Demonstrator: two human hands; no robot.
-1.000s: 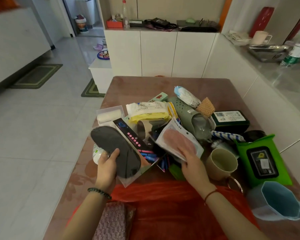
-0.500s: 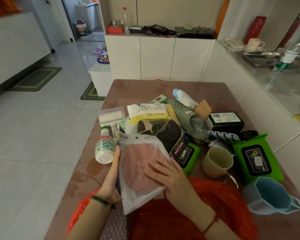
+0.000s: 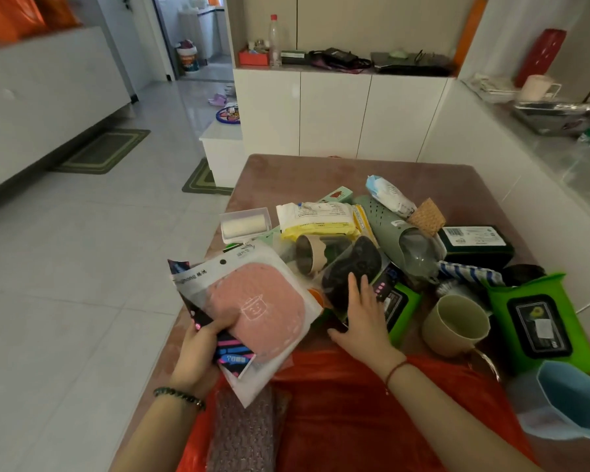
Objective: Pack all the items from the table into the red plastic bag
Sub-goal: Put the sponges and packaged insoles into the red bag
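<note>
Fingers (image 3: 218,327) of the left hand (image 3: 198,352) are pinched around two things at once: a clear packet with a pink pad (image 3: 252,308) inside and a dark packet with pink and blue stripes (image 3: 232,356) tucked under it. Both packets are lifted, tilted toward 11 o'clock, over the near left corner of the bench (image 3: 321,172). The right hand (image 3: 363,321) lies flat with its fingers spread and pointing to 12 o'clock, the fingertips touching a black insole in clear wrap (image 3: 351,267); it grips nothing.

At 6 o'clock from both hands the red plastic bag (image 3: 338,413) lies spread along the near edge of the bench, with a knitted mauve item (image 3: 242,434) at its left side. At 3 o'clock from the right hand stands a beige cup (image 3: 453,325), then a green wipes pack (image 3: 539,321), and a pale blue jug (image 3: 573,400) at 4 o'clock. Toward 12 o'clock the pile holds a yellow packet (image 3: 317,219), a green clog (image 3: 399,233) and a small clear box (image 3: 246,224).
</note>
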